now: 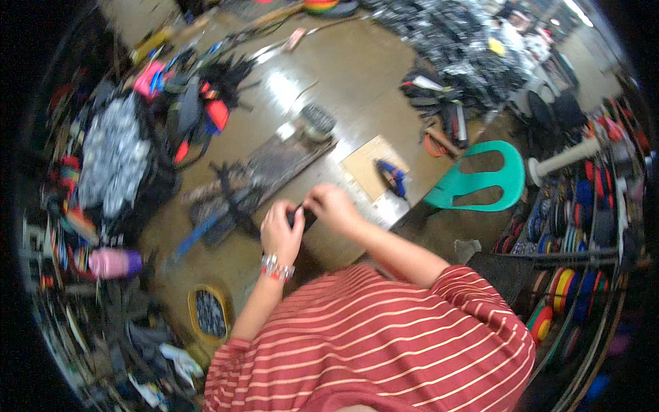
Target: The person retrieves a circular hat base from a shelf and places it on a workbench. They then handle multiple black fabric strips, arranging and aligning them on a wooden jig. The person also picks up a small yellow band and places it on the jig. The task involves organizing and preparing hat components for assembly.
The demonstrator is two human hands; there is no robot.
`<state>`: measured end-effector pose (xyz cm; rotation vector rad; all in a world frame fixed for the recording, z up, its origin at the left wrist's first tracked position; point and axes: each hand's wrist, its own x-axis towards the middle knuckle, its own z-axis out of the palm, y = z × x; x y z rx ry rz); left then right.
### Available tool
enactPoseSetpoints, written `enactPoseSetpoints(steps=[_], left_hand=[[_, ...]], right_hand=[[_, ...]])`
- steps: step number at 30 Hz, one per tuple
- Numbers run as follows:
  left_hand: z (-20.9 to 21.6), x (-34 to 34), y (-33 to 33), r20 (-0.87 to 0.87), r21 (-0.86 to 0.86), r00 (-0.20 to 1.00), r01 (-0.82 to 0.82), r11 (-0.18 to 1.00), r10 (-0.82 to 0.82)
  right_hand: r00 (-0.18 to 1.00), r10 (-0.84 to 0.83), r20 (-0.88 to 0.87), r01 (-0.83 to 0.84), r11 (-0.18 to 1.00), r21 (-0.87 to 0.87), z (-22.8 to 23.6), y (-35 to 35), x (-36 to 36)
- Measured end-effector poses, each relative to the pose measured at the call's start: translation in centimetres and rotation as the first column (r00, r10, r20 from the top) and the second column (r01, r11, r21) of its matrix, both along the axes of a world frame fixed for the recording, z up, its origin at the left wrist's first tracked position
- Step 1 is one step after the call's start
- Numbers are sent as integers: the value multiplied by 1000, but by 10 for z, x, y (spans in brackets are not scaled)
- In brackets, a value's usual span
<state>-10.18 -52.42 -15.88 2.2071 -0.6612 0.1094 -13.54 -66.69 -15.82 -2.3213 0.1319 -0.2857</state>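
Both hands meet over the near edge of the table (pixel 343 62), around a small black piece (pixel 304 218) whose kind is too blurred to make out. My left hand (pixel 280 230) has its fingers closed on the piece's left side, with a metal bracelet and a red band at the wrist. Pinching at its upper right end is my right hand (pixel 332 206). Black straps (pixel 232 196) lie across a worn dark board (pixel 278 163) beyond my left hand. Past my right hand, a blue-handled cutting tool (pixel 392 178) rests on a tan square board (pixel 362 167).
A container of small dark pieces (pixel 318 121) stands mid-table. Piled black straps (pixel 453 48) cover the far right. At left are a bag of grey pieces (pixel 113 161), a pink bottle (pixel 113 263) and a yellow-rimmed basket (pixel 226 312). A green plastic chair (pixel 509 180) and shelved webbing rolls (pixel 576 226) stand right.
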Motion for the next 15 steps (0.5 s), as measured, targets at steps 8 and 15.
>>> enactPoseSetpoints(steps=[8, 15], left_hand=[[10, 0, 6, 75, 115, 997, -22, 993, 13], [10, 0, 12, 83, 61, 995, -57, 997, 52]], right_hand=[[999, -54, 5, 54, 999, 2, 12, -81, 71], [981, 80, 179, 71, 706, -705, -26, -128, 179]])
